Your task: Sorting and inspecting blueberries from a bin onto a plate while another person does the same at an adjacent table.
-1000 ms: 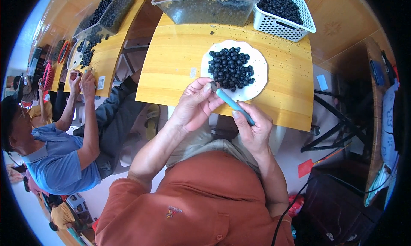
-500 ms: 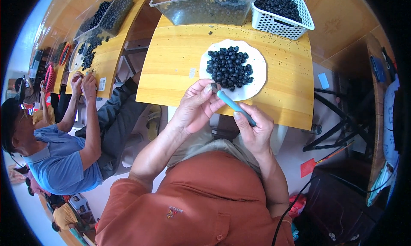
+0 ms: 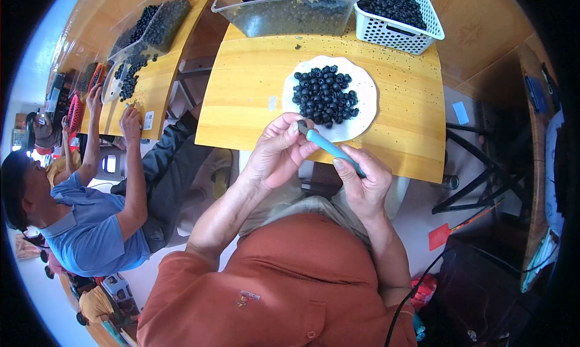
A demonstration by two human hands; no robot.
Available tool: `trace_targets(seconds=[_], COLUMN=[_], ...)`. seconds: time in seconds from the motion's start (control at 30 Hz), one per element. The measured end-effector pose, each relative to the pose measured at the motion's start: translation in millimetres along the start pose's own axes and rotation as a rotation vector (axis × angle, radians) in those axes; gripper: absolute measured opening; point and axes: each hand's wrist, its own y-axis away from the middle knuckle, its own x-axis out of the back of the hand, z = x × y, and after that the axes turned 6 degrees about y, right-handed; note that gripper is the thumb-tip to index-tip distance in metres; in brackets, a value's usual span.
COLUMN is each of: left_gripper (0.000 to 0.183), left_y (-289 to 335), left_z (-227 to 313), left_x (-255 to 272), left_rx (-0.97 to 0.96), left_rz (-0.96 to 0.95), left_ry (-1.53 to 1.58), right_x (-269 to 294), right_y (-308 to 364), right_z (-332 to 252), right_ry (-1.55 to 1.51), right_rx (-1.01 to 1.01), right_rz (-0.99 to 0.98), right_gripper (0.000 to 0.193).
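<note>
Left hand is pinching a dark bit by the plate's near-left edge, right hand gripping the blue tool against it. One slip could nick that left hand imo.

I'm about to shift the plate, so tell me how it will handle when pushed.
The plate looks stiff, its wavy rim showing no sag. It should probably slide on the flat, glossy table. The dark balls piled on it may roll if it tips.
</note>
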Motion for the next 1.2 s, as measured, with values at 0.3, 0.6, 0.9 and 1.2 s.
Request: trace_targets(seconds=[0.3, 0.6, 0.9, 1.2], left_gripper=[0.016, 0.014, 0.016, 0.019], left_y=[-2.5, 9.2, 1.9, -3.2], left_z=[-2.2, 8.4, 2.9, 3.3], left_x=[-5.8, -12.9, -1.4, -0.6], left_rx=[0.000, -0.032, 0.014, 0.046], left_rz=[0.006, -0.123, -0.049, -0.012], left_ry=[0.005, -0.031, 0.047, -0.057], right_x=[-1.3, 42.8, 28.5, 41.0], right_y=[4.3, -5.8, 5.1, 7.7], right_z=[-9.8, 18.0, 24.1, 47.0], right_ry=[0.015, 0.044, -0.103, -0.056], right_rx=[-0.065, -0.356, -0.307, -0.326], right_rz=[0.060, 0.363, 0.265, 0.292], right_gripper=[0.022, 0.025, 0.027, 0.031])
